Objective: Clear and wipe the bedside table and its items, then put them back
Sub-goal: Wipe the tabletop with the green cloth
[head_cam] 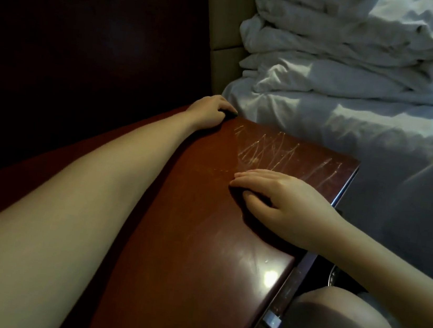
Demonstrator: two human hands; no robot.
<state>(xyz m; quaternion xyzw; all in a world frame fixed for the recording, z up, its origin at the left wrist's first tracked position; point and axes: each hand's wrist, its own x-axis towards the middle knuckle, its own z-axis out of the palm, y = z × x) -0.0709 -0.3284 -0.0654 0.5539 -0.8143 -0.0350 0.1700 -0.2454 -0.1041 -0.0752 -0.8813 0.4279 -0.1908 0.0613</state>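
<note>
Gripping bedside table far corner, left hand; right hand flat, fingers released.

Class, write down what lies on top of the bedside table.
Two hands show: the right hand lies flat on the scratched table, and the left hand curls at its far corner. Whatever sits beneath either hand is covered.

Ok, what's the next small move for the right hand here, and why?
Probably slide the right hand forward across the pale streaks on the bedside table: it lies flat at their near edge, and the left hand curls at the far corner. Whether a cloth lies under the palm is unclear.
</note>
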